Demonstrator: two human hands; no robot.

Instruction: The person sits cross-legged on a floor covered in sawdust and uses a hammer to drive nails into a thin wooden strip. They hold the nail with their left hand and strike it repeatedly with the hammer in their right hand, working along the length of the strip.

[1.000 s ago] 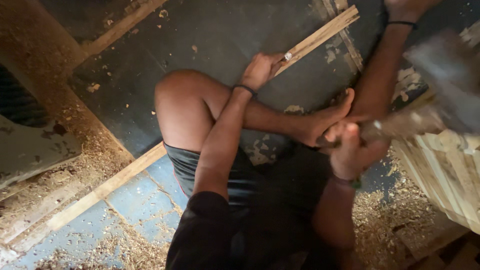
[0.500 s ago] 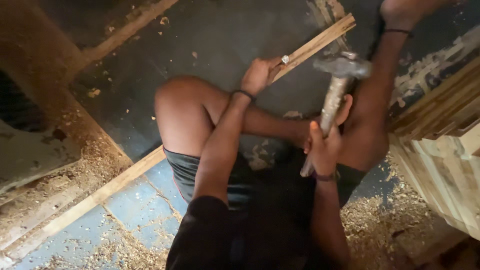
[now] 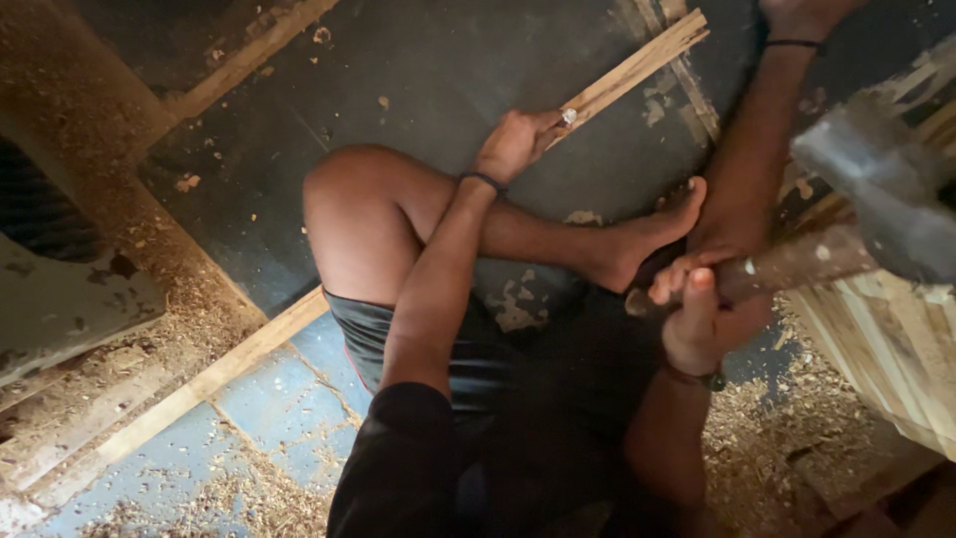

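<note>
Hammer (image 3: 876,214) swung back from above the strip, out to the right and close to the camera.

Its blurred steel head now hangs at the right edge, in front of the stacked pale boards (image 3: 886,349); the right hand (image 3: 702,314) has its grip wrapped tight round the wooden handle's end. The long wooden strip (image 3: 627,75) lies slantwise across the dark floor (image 3: 448,60), passing under the bent knee, and the left hand (image 3: 513,144) pinches a small nail (image 3: 569,116) upright against it. A bare foot (image 3: 642,244) rests just left of the right hand. Sawdust (image 3: 767,428) litters the floor around the seated person.
</note>
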